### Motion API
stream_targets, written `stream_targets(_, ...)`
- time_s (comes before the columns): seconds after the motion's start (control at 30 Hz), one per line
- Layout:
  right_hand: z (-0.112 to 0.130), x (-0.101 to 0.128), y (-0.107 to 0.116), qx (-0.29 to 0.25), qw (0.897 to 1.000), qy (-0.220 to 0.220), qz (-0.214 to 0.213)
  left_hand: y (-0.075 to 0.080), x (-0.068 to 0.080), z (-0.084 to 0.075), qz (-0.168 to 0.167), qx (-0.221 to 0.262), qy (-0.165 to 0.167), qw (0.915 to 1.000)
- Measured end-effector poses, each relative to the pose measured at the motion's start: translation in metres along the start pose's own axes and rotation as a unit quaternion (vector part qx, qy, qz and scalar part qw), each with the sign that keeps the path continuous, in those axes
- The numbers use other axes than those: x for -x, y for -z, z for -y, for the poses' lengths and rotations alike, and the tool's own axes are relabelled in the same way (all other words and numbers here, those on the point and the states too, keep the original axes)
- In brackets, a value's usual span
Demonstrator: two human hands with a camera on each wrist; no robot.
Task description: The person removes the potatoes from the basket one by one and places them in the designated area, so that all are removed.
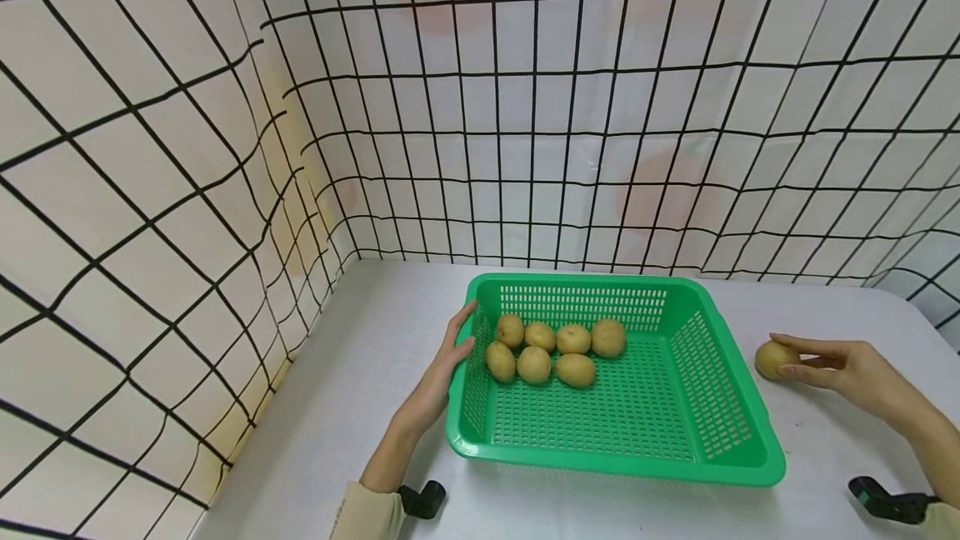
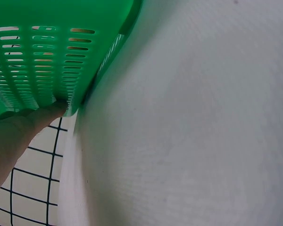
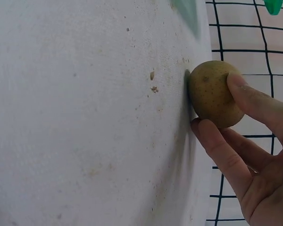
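Clearly, the right hand (image 1: pixel 855 367) pinches a potato (image 1: pixel 772 362) between the right edges of the basket (image 1: pixel 622 467) and table (image 1: pixel 322 382), the basket lying to its left, while the left hand (image 1: pixel 437 379), fingers fairly straight, touches the basket's left edge.

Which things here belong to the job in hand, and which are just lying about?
In the job:
- green basket, left hand touching its side
- seven potatoes inside
- lone potato, held outside it by the right hand

Just about:
- brown specks on the tabletop
- black wire grid
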State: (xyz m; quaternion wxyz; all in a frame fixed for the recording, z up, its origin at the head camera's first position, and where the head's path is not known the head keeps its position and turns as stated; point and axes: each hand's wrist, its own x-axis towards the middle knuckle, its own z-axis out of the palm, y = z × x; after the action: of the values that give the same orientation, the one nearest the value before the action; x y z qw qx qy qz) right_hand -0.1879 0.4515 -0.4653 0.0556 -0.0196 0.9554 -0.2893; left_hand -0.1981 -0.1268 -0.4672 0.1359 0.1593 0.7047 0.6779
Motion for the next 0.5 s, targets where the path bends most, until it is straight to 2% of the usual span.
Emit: stream_targets(0.5, 0.0006, 0.0040, -0.0014, -0.008, 1.000, -0.004, -0.015, 0.0006, -0.0011, 0.0016, 0.006, -0.002, -0.002, 1.0000)
